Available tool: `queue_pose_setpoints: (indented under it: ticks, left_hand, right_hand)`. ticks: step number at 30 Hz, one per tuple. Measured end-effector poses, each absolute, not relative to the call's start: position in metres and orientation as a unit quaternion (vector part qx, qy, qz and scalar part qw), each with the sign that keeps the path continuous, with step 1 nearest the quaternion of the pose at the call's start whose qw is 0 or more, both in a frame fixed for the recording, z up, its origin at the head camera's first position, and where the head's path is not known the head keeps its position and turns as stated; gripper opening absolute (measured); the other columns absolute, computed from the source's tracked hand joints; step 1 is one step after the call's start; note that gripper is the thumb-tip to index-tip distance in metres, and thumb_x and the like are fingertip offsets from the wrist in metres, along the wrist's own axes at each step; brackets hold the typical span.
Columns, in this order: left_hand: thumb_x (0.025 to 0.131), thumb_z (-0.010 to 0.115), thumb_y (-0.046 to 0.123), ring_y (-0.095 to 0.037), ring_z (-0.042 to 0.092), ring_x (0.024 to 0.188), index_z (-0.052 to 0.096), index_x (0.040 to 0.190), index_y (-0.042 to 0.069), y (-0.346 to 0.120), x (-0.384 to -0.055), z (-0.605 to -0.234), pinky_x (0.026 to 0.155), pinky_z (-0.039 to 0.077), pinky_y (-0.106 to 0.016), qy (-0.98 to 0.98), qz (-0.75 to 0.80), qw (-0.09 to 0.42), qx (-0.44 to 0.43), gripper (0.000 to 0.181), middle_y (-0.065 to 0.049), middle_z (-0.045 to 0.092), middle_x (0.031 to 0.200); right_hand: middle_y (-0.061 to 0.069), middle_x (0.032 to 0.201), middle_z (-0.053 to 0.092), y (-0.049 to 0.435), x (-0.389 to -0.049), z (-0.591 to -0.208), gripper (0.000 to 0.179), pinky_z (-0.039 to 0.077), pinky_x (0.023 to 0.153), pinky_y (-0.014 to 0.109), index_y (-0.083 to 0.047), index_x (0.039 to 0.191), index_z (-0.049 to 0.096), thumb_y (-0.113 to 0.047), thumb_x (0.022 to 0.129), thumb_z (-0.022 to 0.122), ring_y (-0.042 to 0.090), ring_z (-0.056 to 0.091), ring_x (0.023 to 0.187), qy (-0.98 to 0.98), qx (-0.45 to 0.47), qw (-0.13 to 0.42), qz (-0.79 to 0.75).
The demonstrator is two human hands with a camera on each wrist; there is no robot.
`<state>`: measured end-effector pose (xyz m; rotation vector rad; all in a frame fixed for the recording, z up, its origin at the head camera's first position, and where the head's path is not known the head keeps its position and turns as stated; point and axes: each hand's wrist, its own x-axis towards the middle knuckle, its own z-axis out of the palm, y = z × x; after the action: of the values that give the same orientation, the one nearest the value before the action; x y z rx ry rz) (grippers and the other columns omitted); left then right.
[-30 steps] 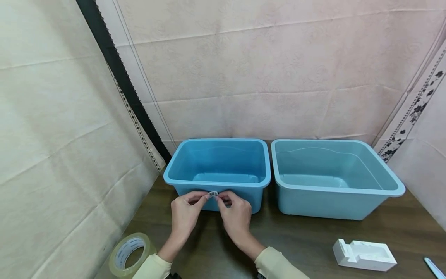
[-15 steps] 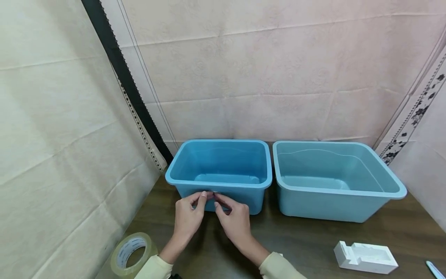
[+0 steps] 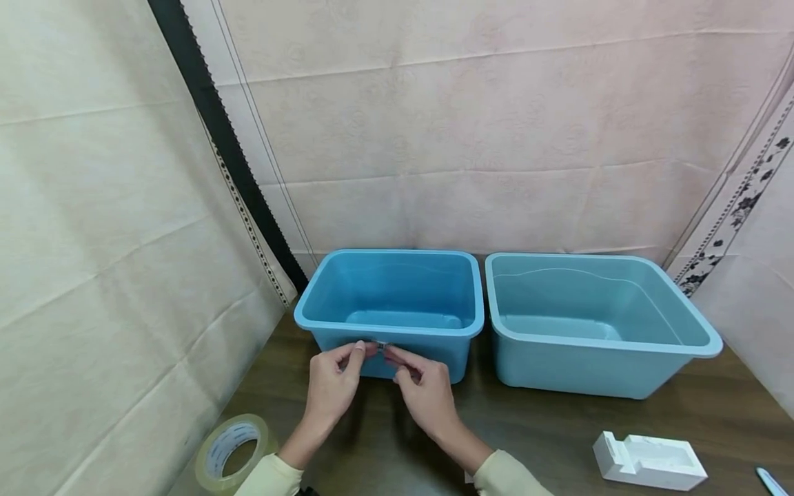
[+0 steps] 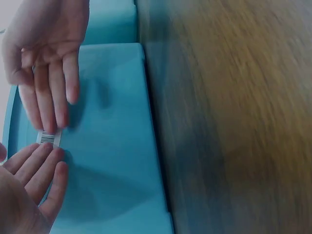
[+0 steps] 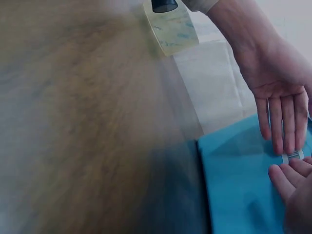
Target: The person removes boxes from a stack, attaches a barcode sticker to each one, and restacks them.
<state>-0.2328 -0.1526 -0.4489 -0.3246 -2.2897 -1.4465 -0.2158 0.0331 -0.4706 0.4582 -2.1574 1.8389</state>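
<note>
Barcode label point(image 4: 48, 138), one: seemingly flat on the blue tub point(image 3: 400, 286), between my left fingers point(image 4: 44, 174) and my right fingers point(image 4: 45, 105). Both sets extended, touching its ends, gripping nothing.

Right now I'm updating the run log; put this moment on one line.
left hand: fingertips touching barcode label | right hand: fingertips touching barcode label | barcode label: against front of left bin | right bin: untouched

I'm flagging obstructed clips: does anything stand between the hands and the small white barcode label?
Nothing visible does: left hand and right hand have fingertips on the label, against the blue plastic tub.
</note>
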Motion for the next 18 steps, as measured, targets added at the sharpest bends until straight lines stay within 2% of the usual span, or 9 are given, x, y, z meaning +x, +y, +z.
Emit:
queue_pose_setpoints:
  ticks: [4, 7, 11, 16, 18]
  left_hand:
    - [0.110, 0.059, 0.036, -0.006, 0.079, 0.093, 0.087, 0.099, 0.022, -0.154, -0.229, -0.445, 0.086, 0.063, -0.032, -0.830, -0.502, 0.216, -0.112, 0.033, 0.011, 0.083, 0.094]
    - [0.109, 0.061, 0.033, -0.003, 0.078, 0.089, 0.086, 0.095, 0.022, -0.149, -0.225, -0.441, 0.082, 0.062, -0.029, -0.845, -0.477, 0.197, -0.141, 0.030, 0.014, 0.082, 0.091]
    - [0.105, 0.067, 0.032, 0.003, 0.068, 0.072, 0.085, 0.097, 0.025, -0.133, -0.217, -0.440, 0.068, 0.055, -0.021, -0.884, -0.399, 0.119, -0.210, 0.020, 0.020, 0.077, 0.082]
    - [0.100, 0.072, 0.042, 0.006, 0.063, 0.074, 0.083, 0.104, 0.029, -0.104, -0.206, -0.445, 0.069, 0.052, -0.021, -0.912, -0.287, -0.001, -0.293, 0.018, 0.020, 0.076, 0.090]
    - [0.098, 0.074, 0.045, 0.006, 0.065, 0.080, 0.082, 0.107, 0.028, -0.090, -0.203, -0.449, 0.070, 0.053, -0.021, -0.913, -0.254, -0.040, -0.318, 0.021, 0.018, 0.078, 0.095]
  right_hand:
    - [0.006, 0.126, 0.079, 0.049, -0.207, -0.470, 0.040, 0.062, 0.081, 0.023, -0.014, 0.134, 0.074, 0.002, 0.102, 0.055, 0.028, 0.077, 0.113, -0.743, 0.137, 0.121, 0.643]
    - [0.000, 0.112, 0.082, 0.071, -0.199, -0.468, 0.035, 0.062, 0.079, 0.024, -0.019, 0.119, 0.080, 0.001, 0.103, 0.057, 0.023, 0.080, 0.103, -0.768, 0.129, 0.103, 0.618]
    - [-0.005, 0.091, 0.081, 0.107, -0.188, -0.465, 0.034, 0.059, 0.073, 0.024, -0.028, 0.098, 0.079, -0.002, 0.101, 0.057, 0.012, 0.077, 0.084, -0.838, 0.132, 0.055, 0.526]
    - [-0.011, 0.084, 0.072, 0.145, -0.178, -0.469, 0.011, 0.049, 0.062, 0.022, -0.024, 0.106, 0.078, -0.020, 0.100, 0.070, -0.001, 0.061, 0.070, -0.912, 0.146, 0.001, 0.383]
    - [-0.012, 0.084, 0.066, 0.159, -0.174, -0.472, 0.016, 0.045, 0.060, 0.024, -0.022, 0.109, 0.076, -0.029, 0.095, 0.079, 0.000, 0.054, 0.068, -0.927, 0.153, -0.023, 0.342]
